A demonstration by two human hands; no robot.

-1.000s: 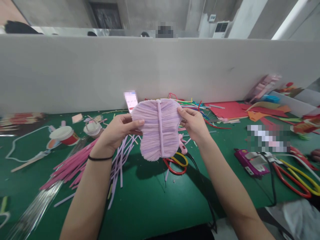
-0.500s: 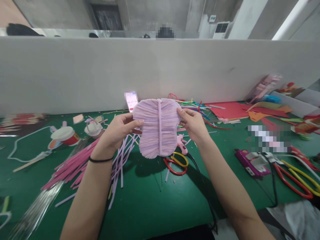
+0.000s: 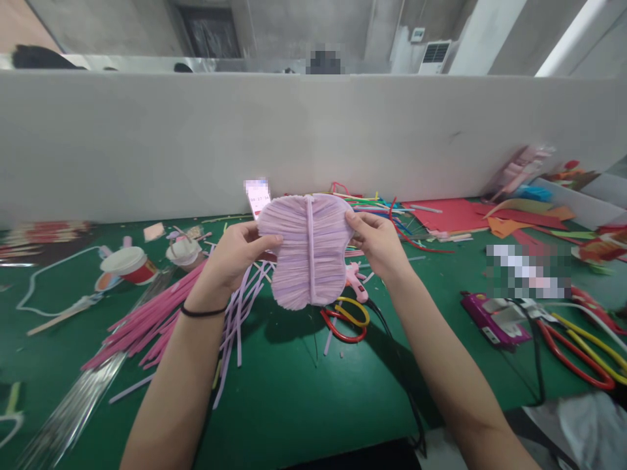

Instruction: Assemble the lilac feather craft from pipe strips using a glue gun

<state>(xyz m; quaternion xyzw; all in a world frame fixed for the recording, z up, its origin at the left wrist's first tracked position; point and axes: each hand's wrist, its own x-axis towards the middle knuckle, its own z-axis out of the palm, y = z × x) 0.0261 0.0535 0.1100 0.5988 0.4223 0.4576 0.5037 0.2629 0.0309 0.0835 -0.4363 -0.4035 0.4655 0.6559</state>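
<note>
Lilac pipe-cleaner panel (image 3: 306, 251), ribbed, lobed, with central spine.

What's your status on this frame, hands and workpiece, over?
Left hand and right hand both gripping lilac butterfly-shaped pipe-cleaner panel by its side edges. Panel held upright above green mat. Red-and-yellow-handled scissors lie beneath, untouched.

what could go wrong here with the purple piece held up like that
1. The left hand and right hand pinch the lilac panel only by its upper edges, so it may slip or bend.
2. The scissors and pink glue gun lie just below; a dropped panel could snag there.
</note>
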